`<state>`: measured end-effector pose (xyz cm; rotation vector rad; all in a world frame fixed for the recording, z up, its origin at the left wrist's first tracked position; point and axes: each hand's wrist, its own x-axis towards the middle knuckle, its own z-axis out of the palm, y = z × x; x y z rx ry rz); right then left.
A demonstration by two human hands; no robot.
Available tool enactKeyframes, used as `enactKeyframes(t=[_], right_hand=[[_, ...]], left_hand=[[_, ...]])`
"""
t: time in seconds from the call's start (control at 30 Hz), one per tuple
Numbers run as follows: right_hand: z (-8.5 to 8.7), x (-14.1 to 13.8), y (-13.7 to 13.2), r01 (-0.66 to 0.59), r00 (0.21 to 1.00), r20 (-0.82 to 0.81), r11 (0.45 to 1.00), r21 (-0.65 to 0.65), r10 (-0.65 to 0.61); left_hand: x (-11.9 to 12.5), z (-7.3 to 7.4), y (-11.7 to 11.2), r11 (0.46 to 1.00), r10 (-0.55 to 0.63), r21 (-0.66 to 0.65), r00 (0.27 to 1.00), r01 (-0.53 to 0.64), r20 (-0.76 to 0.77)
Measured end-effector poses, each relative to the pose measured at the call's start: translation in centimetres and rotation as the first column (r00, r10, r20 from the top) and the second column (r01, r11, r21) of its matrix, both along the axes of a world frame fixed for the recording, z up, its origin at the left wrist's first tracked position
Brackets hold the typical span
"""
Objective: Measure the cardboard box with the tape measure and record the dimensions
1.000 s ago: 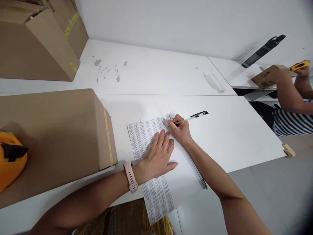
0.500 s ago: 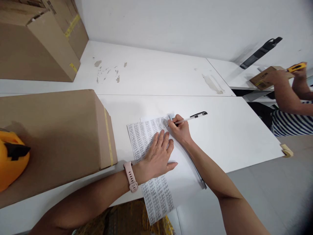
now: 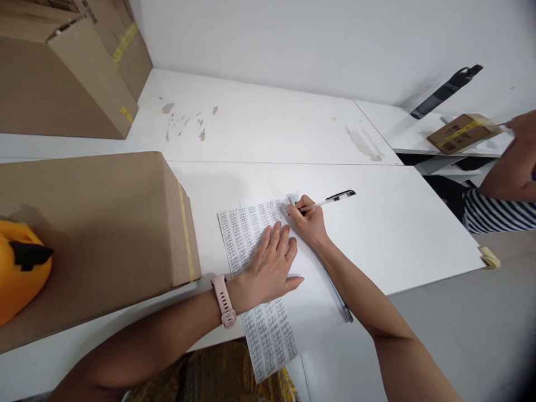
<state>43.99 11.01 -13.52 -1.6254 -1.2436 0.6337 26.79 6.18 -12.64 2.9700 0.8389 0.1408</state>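
My right hand (image 3: 309, 222) is closed around a pen (image 3: 335, 198) with a clear barrel and a black end, its tip down at the upper right of a written sheet. That sheet of paper (image 3: 272, 340) carries dense columns of small handwriting, and its lower end hangs past the table edge. Flat across the middle of the paper lies my left hand (image 3: 272, 265), fingers stretched out and holding nothing. A pale pink watch band (image 3: 224, 301) circles the left wrist. Beneath my right forearm runs a thin grey edge (image 3: 335, 290) beside the paper; what it belongs to is partly hidden.
A large cardboard box (image 3: 92, 234) with an orange-and-black object (image 3: 23, 271) on it stands at left. More boxes (image 3: 84, 78) sit behind. On the right, a co-worker's arm (image 3: 513, 162) is near a small taped box (image 3: 463, 134) and a black bottle-like object (image 3: 446, 92).
My hands, pen and paper hold nearly the same position. At right, the co-worker's hands have drawn away from the small box, and the yellow tool there is out of sight.
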Motion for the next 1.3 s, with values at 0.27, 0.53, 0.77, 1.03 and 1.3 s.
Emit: enactKeyframes(t=[0.27,0.53,0.77,1.03,1.3], right_hand=[[-0.04,-0.03,0.12,0.007,1.000,0.005,1.000,-0.003,-0.007],[0.15,-0.01,0.13,-0.013,1.000,-0.014,1.000,-0.014,0.013],[-0.04,0.21,0.06,0.000,1.000,0.010,1.000,-0.007,0.000],[0.12,0.04,0.07,-0.011,1.000,0.003,1.000,0.012,0.011],[0.02,0.11,0.08,-0.006,1.000,-0.003,1.000,0.004,0.006]], left_hand=[[0.01,0.19,0.02,1.000,-0.002,-0.011,1.000,0.002,-0.011],[0.01,0.05,0.01,1.000,0.002,-0.002,1.000,-0.002,-0.004],[-0.01,0.10,0.03,1.000,-0.005,-0.010,1.000,0.005,-0.007],[0.03,-0.17,-0.03,1.000,0.003,0.007,1.000,-0.003,0.001],[-0.03,-0.26,-0.06,1.000,0.006,0.013,1.000,-0.006,0.010]])
